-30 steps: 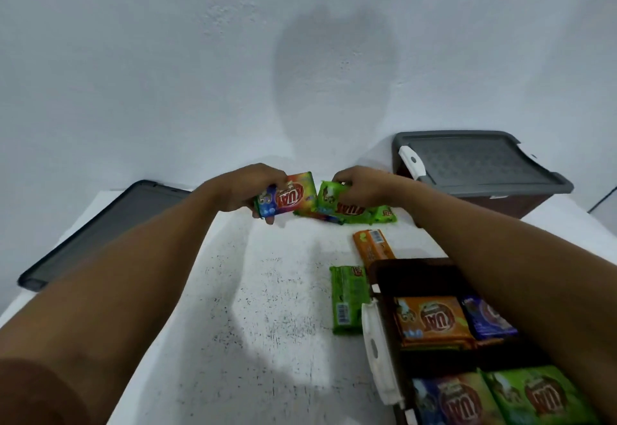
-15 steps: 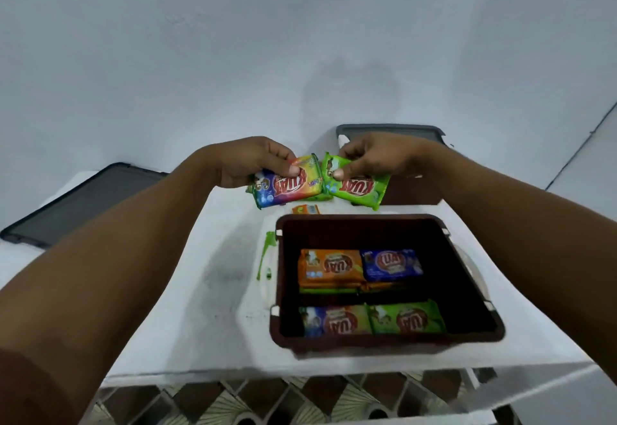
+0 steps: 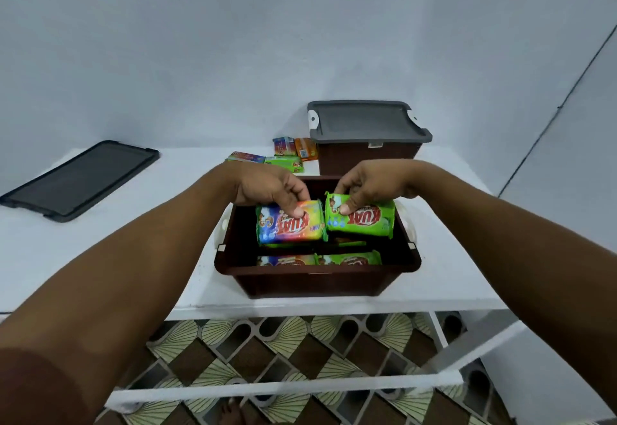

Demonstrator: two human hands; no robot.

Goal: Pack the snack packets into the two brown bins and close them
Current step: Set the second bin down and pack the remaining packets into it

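An open brown bin (image 3: 317, 279) stands at the table's near edge with snack packets lying inside. My left hand (image 3: 270, 187) grips a rainbow-coloured packet (image 3: 290, 226) over the bin's far left part. My right hand (image 3: 370, 182) grips a green packet (image 3: 362, 221) beside it, over the far right part. Both packets sit at about rim level, above more packets (image 3: 320, 260) at the bin's near side. A second brown bin (image 3: 367, 157) stands behind, with its grey lid (image 3: 364, 121) on. Several loose packets (image 3: 283, 154) lie left of that bin.
A separate grey lid (image 3: 80, 179) lies flat at the table's left. The white table (image 3: 100, 237) ends just in front of the open bin. A patterned tiled floor (image 3: 267, 358) and a white rail (image 3: 283, 388) show below. A pale wall stands behind.
Both hands came back from the far packets and lowered the rainbow and green packets into the open bin's mouth. My head has tilted down, so the floor shows.
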